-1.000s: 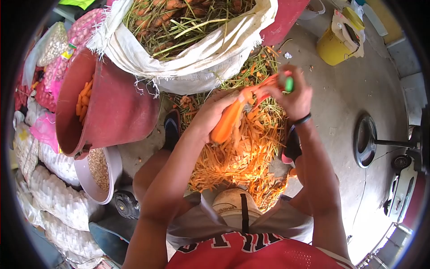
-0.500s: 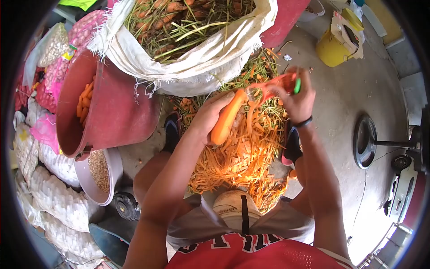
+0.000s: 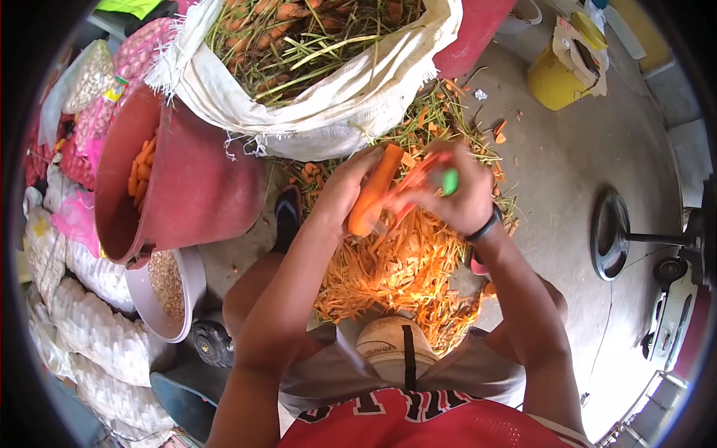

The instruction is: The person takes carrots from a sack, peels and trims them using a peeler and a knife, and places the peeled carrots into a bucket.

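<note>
My left hand (image 3: 345, 188) is closed around a peeled orange carrot (image 3: 379, 185), which tilts with its thick end toward me or away; I cannot tell which. Close by on the right, my right hand (image 3: 464, 193) grips a red peeler (image 3: 415, 176) with a green part, smeared by motion. Its blade end lies near the carrot's lower side; whether it touches is unclear. Under both hands a heap of carrot peelings (image 3: 396, 269) covers the floor between my feet. Beyond them stands a white sack (image 3: 314, 131) full of unpeeled carrots (image 3: 276, 33) and green stalks.
At the left, a red tub (image 3: 202, 179) lies tipped, with peeled carrots (image 3: 142, 172) inside. A basin (image 3: 196, 280) of grains or kernels and several filled sacks (image 3: 97, 321) stand nearby. To the right are a yellow bucket (image 3: 549, 81) and a black round-based stand (image 3: 611, 233).
My right hand has come left and toward me, bringing the peeler down along the carrot. The carrot and my left hand have shifted slightly left.
</note>
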Demonstrator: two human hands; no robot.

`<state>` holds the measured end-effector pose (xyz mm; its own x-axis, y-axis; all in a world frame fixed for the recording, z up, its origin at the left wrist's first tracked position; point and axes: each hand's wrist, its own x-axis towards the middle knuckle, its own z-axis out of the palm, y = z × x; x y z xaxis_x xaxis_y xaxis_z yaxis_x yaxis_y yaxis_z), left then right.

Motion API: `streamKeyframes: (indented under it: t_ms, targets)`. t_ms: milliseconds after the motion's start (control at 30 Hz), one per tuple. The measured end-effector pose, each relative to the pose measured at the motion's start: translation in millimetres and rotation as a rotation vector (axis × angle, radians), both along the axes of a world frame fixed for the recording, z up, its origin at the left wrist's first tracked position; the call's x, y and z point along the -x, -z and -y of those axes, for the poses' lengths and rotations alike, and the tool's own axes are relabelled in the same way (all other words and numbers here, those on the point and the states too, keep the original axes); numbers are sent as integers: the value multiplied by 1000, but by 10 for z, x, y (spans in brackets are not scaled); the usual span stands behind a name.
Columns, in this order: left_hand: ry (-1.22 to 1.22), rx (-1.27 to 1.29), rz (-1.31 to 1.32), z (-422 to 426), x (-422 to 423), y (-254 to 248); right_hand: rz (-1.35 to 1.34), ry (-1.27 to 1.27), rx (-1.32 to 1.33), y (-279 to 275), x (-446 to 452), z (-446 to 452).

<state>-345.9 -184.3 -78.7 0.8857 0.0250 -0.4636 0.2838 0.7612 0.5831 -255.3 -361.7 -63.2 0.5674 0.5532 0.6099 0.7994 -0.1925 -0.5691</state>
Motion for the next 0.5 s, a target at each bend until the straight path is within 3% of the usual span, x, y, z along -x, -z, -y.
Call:
streamKeyframes:
  t_ms: [33,133,200,300,333,400,500]
  targets:
    - [-56,-137,-21,60,-51,-7,18,-2,40,-8,10,-7]
    - [67,-120,16,58,39,-21,101,72,96,3,-118,49]
    - [62,-144,10,81,42,2,19,280,68,42,-383,149]
    - [77,-151,-21,37,31,-72,-124,354,5,61,-451,220]
    - [11,-160,-63,79,-20,-131,-195,293,6,24,-301,158]
    - [-121,-176,-159,144,-72,-198,-39,26,7,-35,0,21]
    - [6,-238,-85,119,31,-99,26,9,141,-19,10,24]
